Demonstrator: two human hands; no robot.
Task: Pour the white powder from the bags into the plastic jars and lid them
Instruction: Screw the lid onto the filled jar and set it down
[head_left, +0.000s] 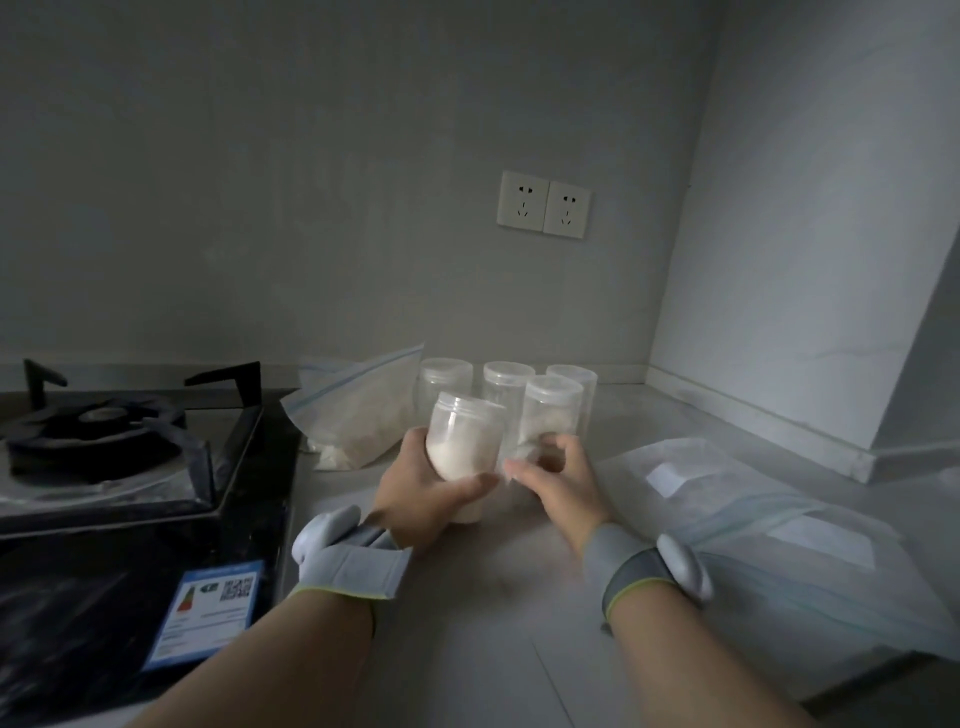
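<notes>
My left hand (423, 499) grips a clear plastic jar (464, 441), partly filled with white powder, lidless and tilted slightly left above the counter. My right hand (558, 480) is right beside it, fingers curled around a small translucent piece that looks like the jar's lid (521, 457); it is blurred. Just behind stands a lidded jar (551, 410) holding powder. Three more lidded clear jars (508, 382) stand in a row at the back and look empty. A zip bag with white powder (358, 415) leans to their left.
A black gas stove (130, 467) fills the counter's left side, close to my left wrist. Flat clear zip bags (753, 525) lie on the right. The wall with two sockets (543, 207) is behind, and a white wall corner (779, 364) closes the right.
</notes>
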